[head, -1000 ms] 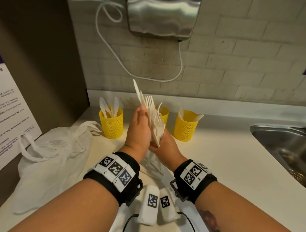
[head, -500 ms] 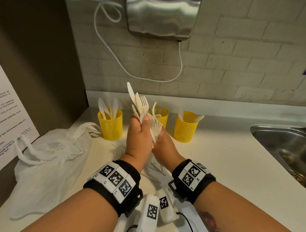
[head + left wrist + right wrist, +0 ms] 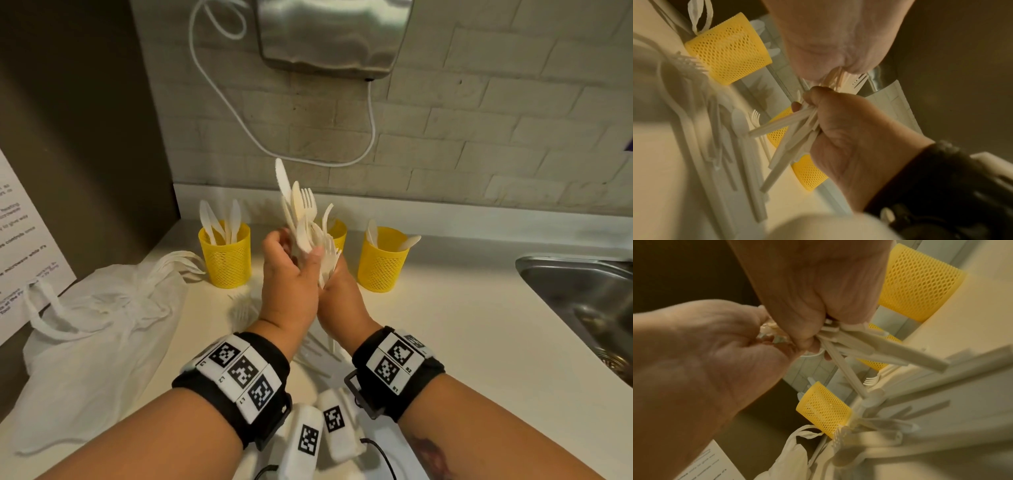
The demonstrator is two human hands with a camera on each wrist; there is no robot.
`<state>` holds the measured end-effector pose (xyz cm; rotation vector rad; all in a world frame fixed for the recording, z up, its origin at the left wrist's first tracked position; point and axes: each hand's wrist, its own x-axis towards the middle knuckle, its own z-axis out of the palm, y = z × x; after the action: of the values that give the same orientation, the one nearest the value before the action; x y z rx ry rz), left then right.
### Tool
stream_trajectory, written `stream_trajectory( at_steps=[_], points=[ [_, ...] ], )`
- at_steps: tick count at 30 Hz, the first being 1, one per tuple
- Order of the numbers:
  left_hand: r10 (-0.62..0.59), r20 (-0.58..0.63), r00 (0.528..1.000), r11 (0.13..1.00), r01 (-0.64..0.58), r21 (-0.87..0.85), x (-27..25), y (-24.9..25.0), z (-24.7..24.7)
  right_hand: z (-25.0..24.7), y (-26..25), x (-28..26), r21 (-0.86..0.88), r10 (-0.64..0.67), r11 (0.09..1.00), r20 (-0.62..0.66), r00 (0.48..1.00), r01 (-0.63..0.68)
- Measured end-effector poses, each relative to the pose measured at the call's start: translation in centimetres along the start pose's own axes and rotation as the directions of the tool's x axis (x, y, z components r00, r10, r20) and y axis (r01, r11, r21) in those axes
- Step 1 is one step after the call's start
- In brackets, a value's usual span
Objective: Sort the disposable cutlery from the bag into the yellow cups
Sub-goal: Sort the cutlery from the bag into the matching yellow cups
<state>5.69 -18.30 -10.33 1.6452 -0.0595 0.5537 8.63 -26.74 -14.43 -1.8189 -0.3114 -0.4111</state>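
Both hands hold one bundle of white plastic cutlery [image 3: 301, 216] upright above the counter, in front of the middle yellow cup [image 3: 338, 232]. My right hand [image 3: 339, 287] grips the handles [image 3: 789, 129] from below. My left hand [image 3: 296, 255] curls round the upper part, thumb pressed on the forks. A knife sticks out highest. The left yellow cup [image 3: 226, 260] holds knives, the right yellow cup [image 3: 382, 265] holds spoons. The white bag [image 3: 96, 325] lies crumpled at the left. In the right wrist view the right hand [image 3: 813, 288] clamps the fanned handles [image 3: 869, 347].
Loose forks and other cutlery [image 3: 243, 311] lie on the counter under and behind my hands. A steel sink [image 3: 589, 301] is at the right. A hand dryer [image 3: 329, 34] with a white cord hangs on the brick wall. A printed sheet [image 3: 20, 246] leans at the left.
My left hand went from lying flat against the bundle to curling round it. The bundle shifted slightly left and fanned out, with the knife leaning further left.
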Motion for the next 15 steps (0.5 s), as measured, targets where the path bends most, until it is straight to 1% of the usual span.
stream_trajectory(
  at_steps=[2, 4, 7, 8, 9, 11, 12, 13, 15],
  points=[
    [0.007, 0.078, 0.997, 0.995, -0.015, 0.104, -0.1, -0.5, -0.2, -0.3, -0.2, 0.4, 0.021, -0.017, 1.000, -0.025, 1.000, 0.018],
    [0.061, 0.119, 0.991, 0.966, -0.089, 0.244, -0.5, -0.8, -0.6, -0.7, -0.4, 0.6, 0.027, -0.010, 1.000, -0.018, 1.000, 0.010],
    [0.157, 0.168, 0.973, 0.888, -0.213, 0.407, -0.6, -0.8, -1.5, -1.4, -0.6, 0.4, 0.004, 0.008, 1.000, -0.005, 1.000, -0.008],
    [0.172, 0.186, 0.967, 0.880, -0.236, 0.413, -0.5, -1.1, -1.7, -1.7, -0.6, 0.4, -0.001, 0.024, 1.000, -0.007, 1.000, -0.024],
    [0.156, 0.195, 0.968, 0.898, -0.221, 0.380, -0.4, -1.3, -1.9, -2.0, -0.5, 0.3, -0.005, 0.044, 0.999, -0.017, 0.999, -0.044],
    [0.060, 0.180, 0.982, 0.971, -0.099, 0.218, -0.6, -1.0, -2.3, -2.2, 0.0, 0.5, 0.002, 0.093, 0.996, -0.044, 0.995, -0.093],
    [0.020, 0.171, 0.985, 0.989, -0.045, 0.144, -0.8, -0.7, -2.4, -2.3, 0.2, 0.6, 0.004, 0.110, 0.994, -0.057, 0.992, -0.110],
    [0.009, 0.157, 0.988, 0.994, -0.026, 0.104, -1.1, -0.6, -2.6, -2.3, 0.3, 0.7, -0.001, 0.126, 0.992, -0.069, 0.990, -0.126],
    [0.032, 0.126, 0.992, 0.993, -0.046, 0.112, -1.8, -0.3, -3.0, -2.6, 0.2, 1.0, 0.007, 0.135, 0.991, -0.094, 0.986, -0.135]
  ],
)
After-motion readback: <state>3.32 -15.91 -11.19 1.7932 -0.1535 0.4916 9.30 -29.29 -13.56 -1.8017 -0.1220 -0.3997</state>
